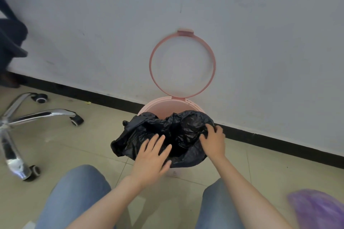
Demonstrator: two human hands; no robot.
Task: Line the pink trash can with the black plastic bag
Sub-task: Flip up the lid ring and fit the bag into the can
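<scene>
The pink trash can [167, 107] stands on the floor against the wall, its pink ring lid [183, 65] flipped up against the wall. The black plastic bag [167, 132] lies crumpled over the can's near and right rim, with a loose flap hanging out to the left. My left hand [151, 156] rests flat on the bag's near edge, fingers spread. My right hand [213, 140] curls its fingers over the bag at the can's right rim, gripping the plastic. The can's far inner wall shows bare pink.
A chrome office chair base [22, 119] with castors stands at the left. A black skirting strip [279, 141] runs along the white wall. A purple bag [316, 210] lies at the lower right. My knees in blue jeans [74, 195] frame the tiled floor.
</scene>
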